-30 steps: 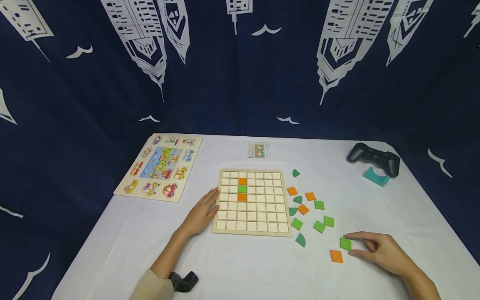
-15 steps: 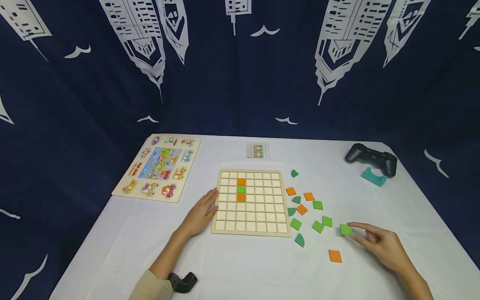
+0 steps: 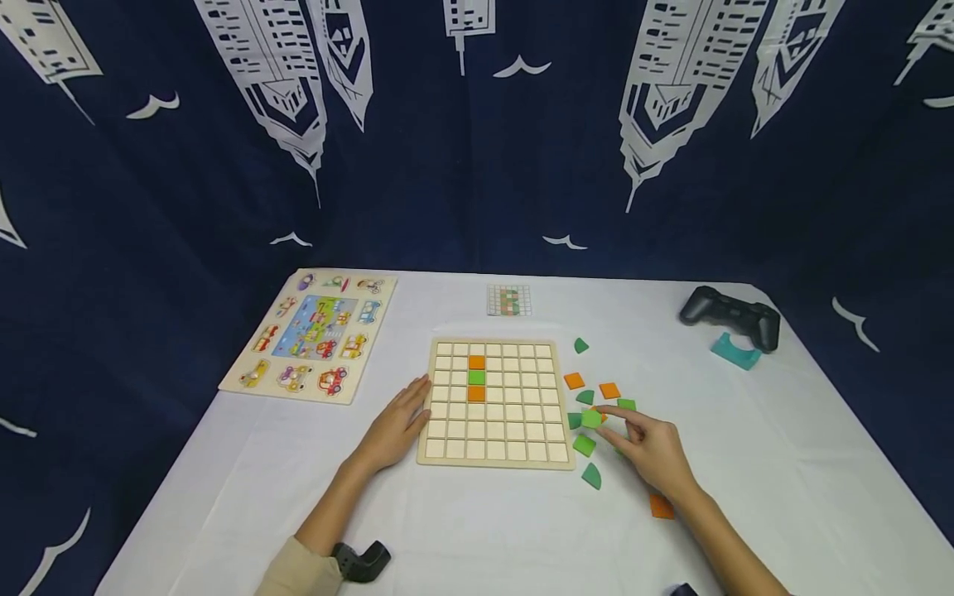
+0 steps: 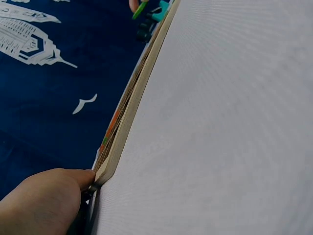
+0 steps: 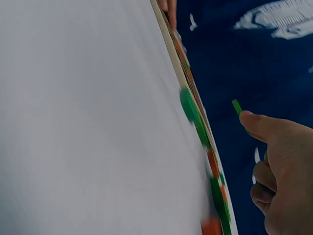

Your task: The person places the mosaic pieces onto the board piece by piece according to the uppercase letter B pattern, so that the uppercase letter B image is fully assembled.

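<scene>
In the head view my right hand (image 3: 654,454) pinches a green square tile (image 3: 591,419) between thumb and forefinger, over the loose tiles right of the grid board. The right wrist view shows this tile (image 5: 236,106) edge-on, raised above the table. My left hand (image 3: 395,426) rests along the left edge of the wooden grid board (image 3: 495,467), fingers extended, thumb (image 4: 83,177) at the board's corner in the left wrist view. One column of the grid holds two orange squares with a green square (image 3: 476,377) between them.
Around the right hand lie orange squares (image 3: 609,390), green squares (image 3: 585,445) and dark green quarter-circles (image 3: 591,476). A pattern card (image 3: 509,300) lies behind the board. A picture puzzle (image 3: 305,331) sits at left; a black game controller (image 3: 730,314) and teal piece (image 3: 735,353) at back right.
My right hand has lifted the green square tile from the front right and carried it left and away from me, towards the board. The left hand stays at the board's edge.
</scene>
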The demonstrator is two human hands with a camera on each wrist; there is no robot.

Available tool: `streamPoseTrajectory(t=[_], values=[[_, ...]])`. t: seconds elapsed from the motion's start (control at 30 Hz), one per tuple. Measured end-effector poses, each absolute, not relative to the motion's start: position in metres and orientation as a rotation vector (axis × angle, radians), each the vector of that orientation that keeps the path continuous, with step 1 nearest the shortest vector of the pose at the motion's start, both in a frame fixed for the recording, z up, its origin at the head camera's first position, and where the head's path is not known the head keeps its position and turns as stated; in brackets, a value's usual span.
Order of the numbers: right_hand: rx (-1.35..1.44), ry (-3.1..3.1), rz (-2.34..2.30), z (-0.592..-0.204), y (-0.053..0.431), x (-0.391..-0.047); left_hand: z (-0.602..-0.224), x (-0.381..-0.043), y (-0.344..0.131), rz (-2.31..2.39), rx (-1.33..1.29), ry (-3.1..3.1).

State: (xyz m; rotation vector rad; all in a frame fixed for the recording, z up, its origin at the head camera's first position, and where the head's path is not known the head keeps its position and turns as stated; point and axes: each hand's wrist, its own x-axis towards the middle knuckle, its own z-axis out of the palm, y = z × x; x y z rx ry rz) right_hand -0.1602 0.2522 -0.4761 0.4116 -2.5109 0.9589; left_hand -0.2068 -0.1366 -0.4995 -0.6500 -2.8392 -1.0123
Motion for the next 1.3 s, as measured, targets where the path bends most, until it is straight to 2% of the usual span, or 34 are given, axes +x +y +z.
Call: streamPoseTrajectory(t=[0.3, 0.6, 1.3], values=[[0.587, -2.537, 1.083, -0.48, 0.181, -0.183, -0.501, -0.208, -0.14, -0.99, -0.642, -2.86], [0.635, -2.599, 1.127, -0.486, 0.129, -0.202, -0.501, -0.207, -0.139, -1.008, -0.653, -2.841], [0.698, -2.633, 0.98, -0.489, 0.112, -0.21, -0.496, -0.204, -0.136, -1.028, -0.65, -2.82]])
